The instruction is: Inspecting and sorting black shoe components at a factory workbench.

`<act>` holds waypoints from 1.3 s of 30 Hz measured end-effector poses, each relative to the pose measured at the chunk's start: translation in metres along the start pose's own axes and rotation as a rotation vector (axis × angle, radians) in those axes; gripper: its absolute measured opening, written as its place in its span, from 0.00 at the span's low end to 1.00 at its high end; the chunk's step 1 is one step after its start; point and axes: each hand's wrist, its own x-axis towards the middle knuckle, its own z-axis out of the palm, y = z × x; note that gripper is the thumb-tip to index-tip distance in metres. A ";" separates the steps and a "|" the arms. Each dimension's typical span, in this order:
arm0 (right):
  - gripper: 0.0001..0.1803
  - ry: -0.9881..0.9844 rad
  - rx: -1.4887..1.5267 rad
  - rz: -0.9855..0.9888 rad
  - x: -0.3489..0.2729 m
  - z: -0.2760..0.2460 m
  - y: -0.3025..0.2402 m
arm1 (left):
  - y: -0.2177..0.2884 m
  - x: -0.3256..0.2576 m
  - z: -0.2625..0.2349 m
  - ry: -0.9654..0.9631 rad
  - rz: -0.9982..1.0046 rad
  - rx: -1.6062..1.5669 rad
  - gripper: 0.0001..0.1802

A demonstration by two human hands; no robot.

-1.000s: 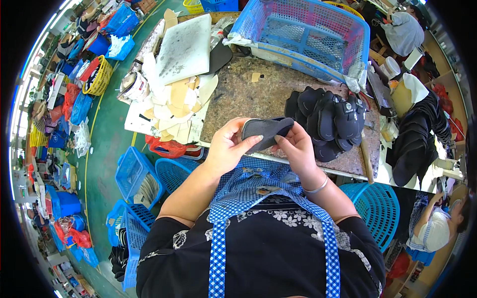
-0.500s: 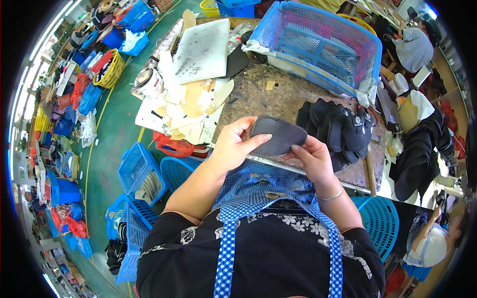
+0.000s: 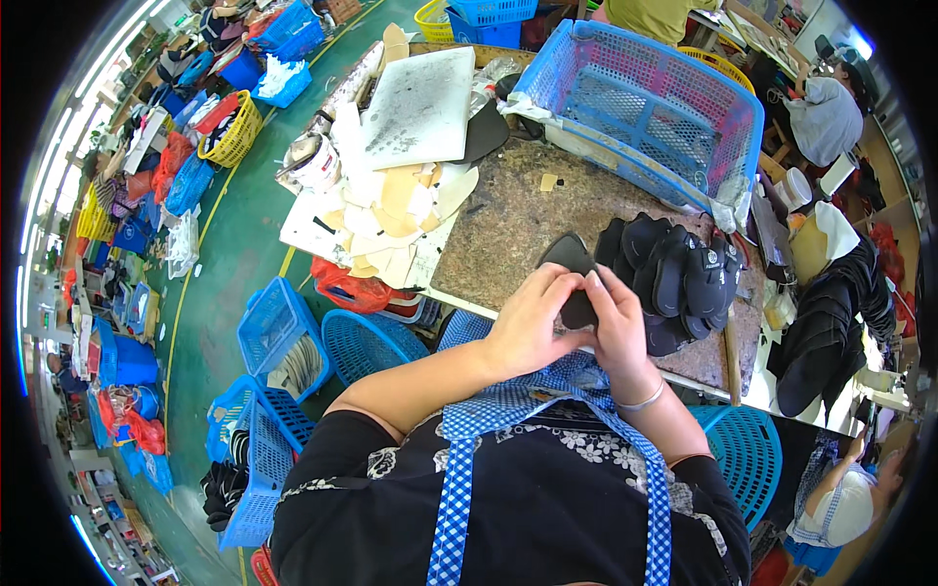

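A black insole-like piece (image 3: 569, 254) stands up between my two hands, near the front edge of the worktable (image 3: 508, 230). My left hand (image 3: 535, 317) is closed on its left side, and my right hand (image 3: 618, 320) grips the right side. The hands nearly meet, so the lower part of the piece is mostly hidden behind fingers. Just to the right of my right hand lies a pile of similar black pieces (image 3: 674, 269), several bearing small white marks.
A blue mesh crate (image 3: 635, 146) occupies the table's far right. At the left lie a white board (image 3: 418, 107) and pale cut scraps (image 3: 396, 200). A wooden stick (image 3: 732, 356) rests at the front right. Blue baskets (image 3: 369, 342) stand below, left of me.
The black piece has turned from lying flat and broad toward me to standing more upright. My hands have come together around it and shifted slightly right.
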 end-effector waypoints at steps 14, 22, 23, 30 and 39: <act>0.24 -0.181 -0.102 -0.090 -0.010 -0.008 0.009 | -0.031 -0.004 -0.004 -0.302 -0.589 -1.126 0.10; 0.12 -0.197 -0.050 -0.042 -0.008 -0.008 0.007 | -0.036 -0.001 0.008 0.355 -0.454 -0.577 0.11; 0.14 -0.156 -0.008 -0.055 -0.009 -0.005 0.013 | -0.029 0.004 0.005 0.333 -0.356 -0.345 0.10; 0.16 -0.053 0.020 -0.023 -0.004 0.003 0.014 | -0.016 0.002 0.008 0.300 -0.234 -0.173 0.08; 0.12 0.033 0.244 0.134 -0.001 0.002 0.027 | -0.017 -0.002 0.013 0.347 -0.201 -0.113 0.07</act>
